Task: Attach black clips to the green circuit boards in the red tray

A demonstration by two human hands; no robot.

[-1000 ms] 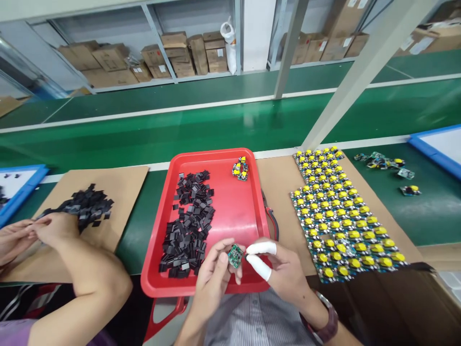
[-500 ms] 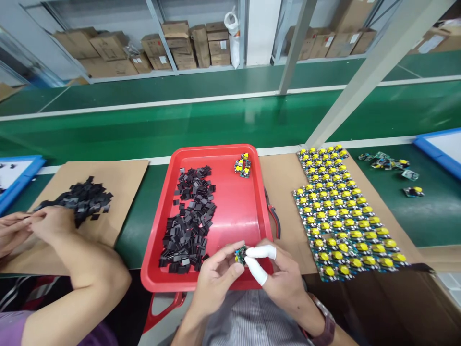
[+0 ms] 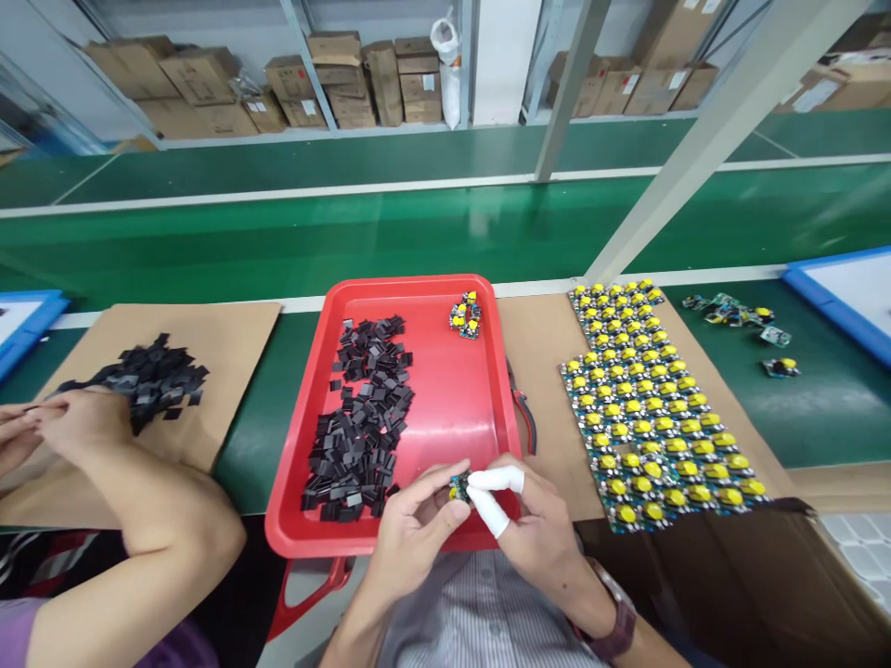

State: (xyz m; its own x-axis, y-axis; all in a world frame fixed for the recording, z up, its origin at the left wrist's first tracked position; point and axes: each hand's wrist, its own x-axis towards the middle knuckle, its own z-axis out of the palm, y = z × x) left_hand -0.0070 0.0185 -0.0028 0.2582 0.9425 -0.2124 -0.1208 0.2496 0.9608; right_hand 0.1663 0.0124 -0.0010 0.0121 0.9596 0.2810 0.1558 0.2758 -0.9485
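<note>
Over the near edge of the red tray (image 3: 445,286), my left hand (image 3: 416,531) pinches a small circuit board (image 3: 458,486) with a yellow part on it. My right hand (image 3: 535,520) wears white finger covers on thumb and forefinger. Their tips press together on the board's right side, where something dark shows; whether it is a separate piece I cannot tell. Many small black pieces (image 3: 366,417) are heaped along the tray's left half. A few yellow-topped boards (image 3: 466,315) lie in its far right corner.
Rows of yellow-topped circuit boards (image 3: 651,408) cover the cardboard at right, with loose boards (image 3: 738,312) beyond. Red-handled pliers (image 3: 525,419) lie beside the tray. At left, a co-worker's hands (image 3: 83,422) work by a black heap (image 3: 157,376). A slanted post (image 3: 724,139) rises behind the boards.
The whole view has shifted slightly. Both my hands stay together on the circuit board, which has turned a little between the fingers.
</note>
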